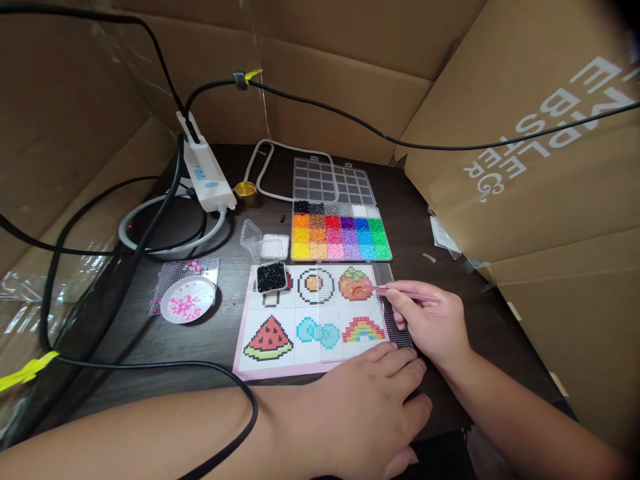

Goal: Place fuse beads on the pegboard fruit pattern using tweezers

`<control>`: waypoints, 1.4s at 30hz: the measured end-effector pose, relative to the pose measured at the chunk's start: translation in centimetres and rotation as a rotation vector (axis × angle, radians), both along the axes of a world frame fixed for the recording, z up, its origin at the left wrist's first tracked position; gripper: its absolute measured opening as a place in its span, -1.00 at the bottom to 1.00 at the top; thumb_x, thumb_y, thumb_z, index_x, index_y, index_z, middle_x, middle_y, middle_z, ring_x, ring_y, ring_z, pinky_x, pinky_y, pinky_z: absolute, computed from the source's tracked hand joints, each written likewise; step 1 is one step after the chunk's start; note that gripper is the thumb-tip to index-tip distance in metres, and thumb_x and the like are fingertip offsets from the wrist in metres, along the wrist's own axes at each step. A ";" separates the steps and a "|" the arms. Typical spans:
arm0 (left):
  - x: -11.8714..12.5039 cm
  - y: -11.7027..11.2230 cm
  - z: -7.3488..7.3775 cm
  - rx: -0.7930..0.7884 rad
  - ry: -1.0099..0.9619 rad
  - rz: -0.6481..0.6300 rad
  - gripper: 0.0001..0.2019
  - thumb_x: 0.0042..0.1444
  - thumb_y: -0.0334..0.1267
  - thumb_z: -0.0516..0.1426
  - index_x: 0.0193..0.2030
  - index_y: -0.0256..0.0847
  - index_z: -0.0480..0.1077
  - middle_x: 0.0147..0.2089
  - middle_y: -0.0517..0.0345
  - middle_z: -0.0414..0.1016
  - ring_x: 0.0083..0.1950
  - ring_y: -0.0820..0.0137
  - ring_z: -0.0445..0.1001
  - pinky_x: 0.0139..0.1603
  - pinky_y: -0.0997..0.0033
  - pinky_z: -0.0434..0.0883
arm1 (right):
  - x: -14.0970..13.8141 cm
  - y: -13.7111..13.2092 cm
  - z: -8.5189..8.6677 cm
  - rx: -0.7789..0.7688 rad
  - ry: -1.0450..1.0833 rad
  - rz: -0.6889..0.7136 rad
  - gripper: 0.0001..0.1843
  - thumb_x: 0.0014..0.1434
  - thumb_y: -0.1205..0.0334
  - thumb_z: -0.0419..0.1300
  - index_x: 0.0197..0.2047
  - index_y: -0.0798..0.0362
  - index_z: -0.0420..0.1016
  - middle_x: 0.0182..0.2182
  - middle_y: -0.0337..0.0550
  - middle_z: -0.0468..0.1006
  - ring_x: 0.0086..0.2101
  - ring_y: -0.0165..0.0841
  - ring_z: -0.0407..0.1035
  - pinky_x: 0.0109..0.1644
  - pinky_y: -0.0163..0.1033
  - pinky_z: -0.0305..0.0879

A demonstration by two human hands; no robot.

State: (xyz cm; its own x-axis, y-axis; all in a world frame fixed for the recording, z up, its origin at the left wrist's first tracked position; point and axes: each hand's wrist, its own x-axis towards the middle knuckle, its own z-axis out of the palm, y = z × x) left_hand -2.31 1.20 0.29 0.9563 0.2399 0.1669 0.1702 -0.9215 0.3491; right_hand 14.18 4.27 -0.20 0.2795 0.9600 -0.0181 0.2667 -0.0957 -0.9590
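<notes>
1. Tweezers (400,292) pinched in R hand (433,327). Thumb + fingers closed tight round the rear end, tip points to 9 o'clock.
2. Tip sits over orange fruit pic (350,280), the top-right cell of pattern sheet (305,365). A few red/yellow/green beads lie right at the tip; can't tell if the tip grips one.
3. Clear pegboard (384,272) lies on the sheet's right cols and overhangs its edge at 3 o'clock. R hand rests on that overhang.
4. L hand (370,407) flat, palm down, fingers loosely spread, holding nothing. Fingertips touch the sheet's lower edge at approx 5 o'clock.
5. Black bead tray (271,277) on the sheet's top-left cell, 11 o'clock.
6. Bead box (340,233) w/ sorted colours at 12 o'clock of the sheet, just beside it. Lid (333,180) open, lying flat behind.
7. Small clear box (270,247) w/ white beads just beside the bead box, at its 9 o'clock.
8. White dish (189,299) w/ pink beads at 9 o'clock of the sheet, sitting on a 2nd pegboard (173,273).
9. White power strip (207,170) far off at 10 o'clock. Black cable (240,400) crosses L forearm. Cardboard walls (525,200) all round.
</notes>
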 end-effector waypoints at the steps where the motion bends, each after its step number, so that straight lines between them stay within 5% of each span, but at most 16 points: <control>1: 0.0 0.0 0.0 -0.002 0.003 -0.001 -0.58 0.27 0.02 0.03 0.07 -0.27 0.39 0.28 -0.18 0.26 0.34 0.08 0.19 0.32 0.10 0.13 | 0.0 0.0 0.0 -0.001 0.002 0.002 -0.78 0.04 0.12 0.36 -0.34 0.12 0.67 -0.70 -0.23 0.45 -0.70 -0.50 0.24 -0.65 -0.41 0.26; 42: 0.1 -0.1 0.1 0.016 0.020 -0.007 -0.57 0.27 0.03 0.03 0.07 -0.26 0.38 0.26 -0.16 0.27 0.32 0.07 0.20 0.31 0.11 0.14 | 0.1 0.0 0.0 -0.010 -0.001 -0.018 -0.74 0.04 0.11 0.37 -0.31 0.16 0.66 -0.69 -0.23 0.46 -0.70 -0.54 0.24 -0.64 -0.44 0.24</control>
State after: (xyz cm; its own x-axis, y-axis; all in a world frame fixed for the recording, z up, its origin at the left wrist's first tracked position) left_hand -2.18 1.15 0.35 0.9613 0.2303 0.1513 0.1703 -0.9282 0.3308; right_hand 14.28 4.23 -0.25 0.2970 0.9545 -0.0278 0.2654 -0.1104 -0.9578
